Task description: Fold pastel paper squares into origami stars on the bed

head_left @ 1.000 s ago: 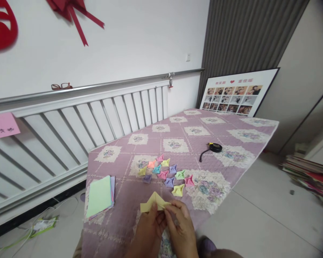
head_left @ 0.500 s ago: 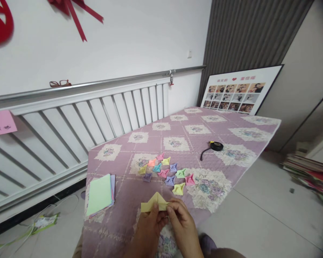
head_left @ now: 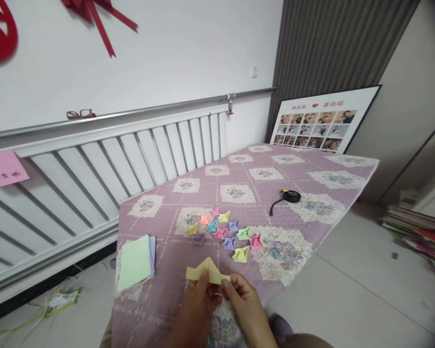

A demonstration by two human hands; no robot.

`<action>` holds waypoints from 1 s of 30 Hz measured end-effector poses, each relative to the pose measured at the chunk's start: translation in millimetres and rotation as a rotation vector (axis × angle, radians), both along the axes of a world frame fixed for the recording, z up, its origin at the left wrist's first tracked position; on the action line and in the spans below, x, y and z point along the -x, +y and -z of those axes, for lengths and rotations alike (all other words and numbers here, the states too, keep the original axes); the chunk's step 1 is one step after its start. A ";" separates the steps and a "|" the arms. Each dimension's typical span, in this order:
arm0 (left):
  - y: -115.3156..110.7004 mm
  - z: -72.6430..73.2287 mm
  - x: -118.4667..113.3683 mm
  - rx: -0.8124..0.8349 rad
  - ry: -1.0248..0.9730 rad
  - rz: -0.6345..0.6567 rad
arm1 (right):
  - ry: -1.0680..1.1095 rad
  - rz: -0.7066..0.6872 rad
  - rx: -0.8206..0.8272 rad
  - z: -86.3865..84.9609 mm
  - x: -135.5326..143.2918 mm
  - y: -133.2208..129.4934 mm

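Note:
A yellow sheet of paper (head_left: 208,268), folded to a peak with a flat band along its lower edge, is held between both hands above the near part of the table. My left hand (head_left: 199,302) pinches its middle, thumb on the front. At the paper's right end, my right hand (head_left: 243,297) grips the band between thumb and curled fingers. Just beyond lie several small folded paper boats (head_left: 229,243) in pink, yellow, purple, green, blue and orange. To the left rests a stack of coloured paper sheets (head_left: 135,263), light green on top.
A black tape measure (head_left: 292,195) with a strap lies on the floral tablecloth (head_left: 166,295), right of the boats. Behind the table runs a white radiator (head_left: 174,150). A framed photo board (head_left: 319,108) leans at the back right; stacked papers (head_left: 413,229) sit far right.
Both hands and the yellow paper have shifted slightly; the paper's left end sits a little further left and higher. The boats and the paper stack stay in place.

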State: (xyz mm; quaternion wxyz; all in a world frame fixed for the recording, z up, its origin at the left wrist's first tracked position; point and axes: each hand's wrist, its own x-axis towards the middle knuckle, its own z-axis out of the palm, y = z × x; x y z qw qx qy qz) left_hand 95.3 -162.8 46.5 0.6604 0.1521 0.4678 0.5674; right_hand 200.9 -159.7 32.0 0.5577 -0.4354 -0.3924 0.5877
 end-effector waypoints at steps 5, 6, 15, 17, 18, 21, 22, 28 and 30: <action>-2.1 6.4 0.3 -0.072 0.005 0.003 | 0.002 -0.026 -0.026 5.0 4.4 -0.7; -3.0 5.3 0.1 -0.076 0.027 0.010 | 0.001 -0.037 -0.032 5.7 5.3 -0.7; -3.2 -3.4 0.0 -0.074 -0.010 -0.090 | -0.088 -0.050 -0.044 8.3 15.6 -4.5; -2.9 -2.1 -0.6 -0.073 -0.024 -0.084 | -0.111 -0.020 -0.041 10.7 17.8 -4.9; -2.7 -1.8 -0.7 -0.077 -0.035 -0.070 | -0.114 -0.008 -0.037 12.0 18.5 -5.0; -1.4 -2.8 1.3 -0.069 -0.056 -0.003 | -0.100 -0.003 -0.025 15.2 18.8 -4.9; -0.9 -3.3 2.8 -0.060 -0.045 0.021 | -0.095 -0.009 -0.022 16.0 18.6 -4.7; -0.5 -1.5 10.9 -0.059 0.094 0.031 | -0.095 -0.034 -0.026 17.9 17.8 -4.5; -1.4 0.6 11.2 -0.054 0.104 0.024 | -0.106 -0.023 -0.031 16.3 18.0 -5.0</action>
